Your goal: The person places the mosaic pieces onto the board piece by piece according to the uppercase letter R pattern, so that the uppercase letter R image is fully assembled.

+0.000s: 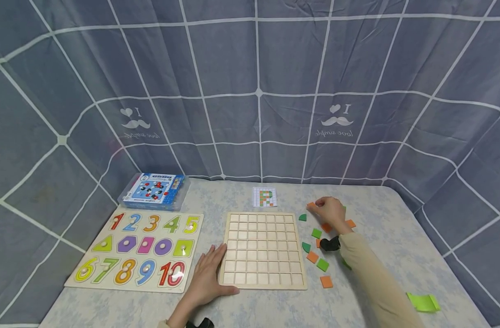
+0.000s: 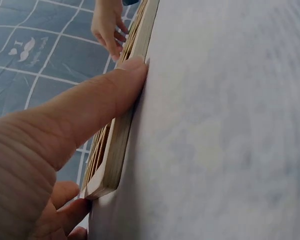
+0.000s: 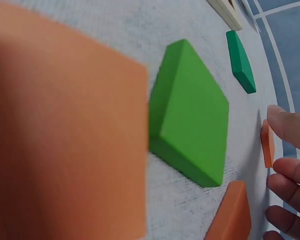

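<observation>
My left hand (image 1: 207, 276) rests at the near left corner of a wooden grid board (image 1: 263, 288). In the left wrist view its straight thumb (image 2: 97, 95) presses the board's rim (image 2: 117, 155), and the other fingers lie along the adjoining side. Beyond the board's far right corner, my right hand (image 1: 331, 213) has thumb and fingertips at an orange square tile (image 1: 311, 205), apparently pinching it. That orange tile (image 3: 267, 143) shows between thumb and fingers in the right wrist view. A green square tile (image 3: 192, 115) and a dark green quarter-round tile (image 3: 241, 62) lie nearer the camera.
Several orange and green tiles, including a green square (image 1: 322, 264), are scattered right of the board. A small pattern card (image 1: 255, 197) lies behind it. Left are a number-and-shape puzzle board (image 1: 141, 228) and a boxed set (image 1: 153, 189). A bright green strip (image 1: 423, 302) lies front right.
</observation>
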Demonstrator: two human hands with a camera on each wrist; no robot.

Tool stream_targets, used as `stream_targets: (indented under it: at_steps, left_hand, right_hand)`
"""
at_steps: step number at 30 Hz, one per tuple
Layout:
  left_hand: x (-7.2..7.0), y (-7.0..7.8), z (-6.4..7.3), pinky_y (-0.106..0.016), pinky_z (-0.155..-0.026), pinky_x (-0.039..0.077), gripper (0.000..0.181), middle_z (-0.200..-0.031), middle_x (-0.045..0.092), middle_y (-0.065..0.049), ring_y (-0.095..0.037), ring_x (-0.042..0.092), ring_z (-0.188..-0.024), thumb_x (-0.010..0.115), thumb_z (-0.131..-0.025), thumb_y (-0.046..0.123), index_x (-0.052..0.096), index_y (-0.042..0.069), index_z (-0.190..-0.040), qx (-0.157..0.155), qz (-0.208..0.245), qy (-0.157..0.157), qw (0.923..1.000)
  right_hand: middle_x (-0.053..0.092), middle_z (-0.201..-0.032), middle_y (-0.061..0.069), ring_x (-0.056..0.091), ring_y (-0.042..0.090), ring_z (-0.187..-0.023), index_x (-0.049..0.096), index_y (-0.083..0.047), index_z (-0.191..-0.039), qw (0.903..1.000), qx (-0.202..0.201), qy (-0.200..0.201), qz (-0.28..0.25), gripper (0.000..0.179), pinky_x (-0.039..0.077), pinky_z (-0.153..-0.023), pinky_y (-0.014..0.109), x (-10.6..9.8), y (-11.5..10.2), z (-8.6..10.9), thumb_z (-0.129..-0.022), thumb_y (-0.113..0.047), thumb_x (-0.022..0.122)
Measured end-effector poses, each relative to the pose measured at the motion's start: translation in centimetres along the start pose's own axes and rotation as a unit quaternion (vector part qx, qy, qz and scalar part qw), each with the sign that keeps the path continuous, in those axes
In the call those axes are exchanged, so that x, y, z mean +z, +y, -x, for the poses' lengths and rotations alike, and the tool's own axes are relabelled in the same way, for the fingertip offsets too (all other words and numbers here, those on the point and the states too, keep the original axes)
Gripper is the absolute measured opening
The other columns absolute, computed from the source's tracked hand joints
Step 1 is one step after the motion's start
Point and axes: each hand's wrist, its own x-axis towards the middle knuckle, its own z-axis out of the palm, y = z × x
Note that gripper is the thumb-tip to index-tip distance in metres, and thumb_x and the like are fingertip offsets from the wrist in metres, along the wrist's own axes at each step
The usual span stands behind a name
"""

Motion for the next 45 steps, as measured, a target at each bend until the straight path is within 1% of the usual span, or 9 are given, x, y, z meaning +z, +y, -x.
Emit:
stream_targets:
  at_steps: [7, 12, 22, 26, 30, 33, 39, 42, 45]
  left_hand:
    - [0.5, 0.0, 0.0, -0.056, -0.109, 0.008, 0.118, -0.147, 0.035, -0.017, -0.039, 0.018, -0.139, 0.089, -0.053, 0.048, 0.034, 0.001, -0.146, 0.000, -0.004, 0.013, 0.9999]
    - [0.9, 0.0, 0.0, -0.056, -0.109, 0.006, 0.117, -0.147, 0.035, -0.018, -0.039, 0.017, -0.139, 0.087, -0.054, 0.054, 0.035, 0.003, -0.146, 0.000, -0.016, 0.020, 0.9997]
    - [1.6, 0.0, 0.3, -0.057, -0.108, 0.011, 0.110, -0.146, 0.037, -0.018, -0.038, 0.021, -0.138, 0.078, -0.057, 0.066, 0.043, 0.006, -0.143, 0.021, -0.074, 0.046, 0.9960]
    - [1.7, 0.1, 0.4, -0.058, -0.107, 0.011, 0.108, -0.147, 0.035, -0.018, -0.039, 0.020, -0.138, 0.072, -0.062, 0.070, 0.042, 0.008, -0.144, 0.032, -0.101, 0.042, 0.9935]
    - [1.8, 0.2, 0.5, -0.057, -0.108, 0.010, 0.107, -0.149, 0.032, -0.017, -0.039, 0.018, -0.139, 0.068, -0.065, 0.073, 0.039, 0.009, -0.146, 0.032, -0.113, 0.034, 0.9925]
    - [1.9, 0.2, 0.5, -0.056, -0.108, 0.009, 0.107, -0.150, 0.031, -0.016, -0.038, 0.017, -0.139, 0.067, -0.065, 0.074, 0.038, 0.010, -0.147, 0.026, -0.115, 0.029, 0.9926]
    - [2.1, 0.0, 0.4, -0.057, -0.108, 0.010, 0.108, -0.148, 0.033, -0.016, -0.038, 0.019, -0.139, 0.069, -0.063, 0.073, 0.039, 0.011, -0.146, 0.027, -0.113, 0.041, 0.9924]
    - [2.1, 0.0, 0.3, -0.057, -0.108, 0.011, 0.108, -0.148, 0.034, -0.016, -0.038, 0.020, -0.138, 0.070, -0.062, 0.073, 0.040, 0.011, -0.146, 0.024, -0.110, 0.045, 0.9926]
    - [2.1, 0.1, 0.2, -0.057, -0.108, 0.012, 0.109, -0.147, 0.035, -0.016, -0.038, 0.020, -0.138, 0.071, -0.060, 0.073, 0.041, 0.012, -0.145, 0.018, -0.108, 0.047, 0.9929]
  right_hand:
    - [0.068, -0.089, 0.013, 0.061, 0.024, -0.068, 0.072, 0.000, -0.096, 0.9999, 0.008, 0.011, -0.009, 0.041, 0.049, -0.058, 0.038, 0.4, 0.0, -0.1, -0.083, -0.038, 0.073]
    - [0.068, -0.086, 0.013, 0.060, 0.024, -0.066, 0.072, 0.000, -0.092, 0.9997, 0.014, 0.016, -0.010, 0.035, 0.048, -0.056, 0.037, 0.5, -0.2, -0.2, -0.083, -0.034, 0.073]
    - [0.064, -0.082, 0.011, 0.057, 0.023, -0.066, 0.067, -0.002, -0.091, 0.9982, 0.038, -0.017, -0.043, 0.031, 0.044, -0.056, 0.035, 0.2, -0.1, -0.1, -0.083, -0.031, 0.074]
    - [0.062, -0.080, 0.009, 0.054, 0.022, -0.064, 0.064, -0.004, -0.092, 0.9975, 0.041, -0.027, -0.050, 0.029, 0.042, -0.057, 0.034, 0.2, 0.0, 0.0, -0.083, -0.030, 0.074]
    - [0.061, -0.082, 0.008, 0.054, 0.021, -0.064, 0.062, -0.005, -0.094, 0.9974, 0.043, -0.033, -0.048, 0.028, 0.041, -0.055, 0.033, 0.0, 0.0, 0.2, -0.084, -0.029, 0.073]
    - [0.060, -0.082, 0.007, 0.054, 0.020, -0.063, 0.061, -0.006, -0.094, 0.9976, 0.040, -0.034, -0.046, 0.025, 0.040, -0.053, 0.033, 0.0, -0.1, 0.3, -0.085, -0.027, 0.071]
    - [0.059, -0.079, 0.005, 0.052, 0.019, -0.061, 0.059, -0.008, -0.091, 0.9975, 0.030, -0.024, -0.060, 0.022, 0.039, -0.051, 0.031, 0.0, -0.7, 0.8, -0.085, -0.026, 0.070]
    - [0.059, -0.079, 0.006, 0.054, 0.021, -0.064, 0.059, -0.007, -0.090, 0.9956, 0.014, -0.012, -0.092, 0.021, 0.040, -0.053, 0.031, 0.0, -1.4, 1.2, -0.086, -0.025, 0.070]
    - [0.058, -0.078, 0.006, 0.054, 0.021, -0.066, 0.060, -0.006, -0.089, 0.9905, -0.012, -0.007, -0.136, 0.020, 0.040, -0.055, 0.032, 0.2, -2.5, 1.7, -0.086, -0.022, 0.071]
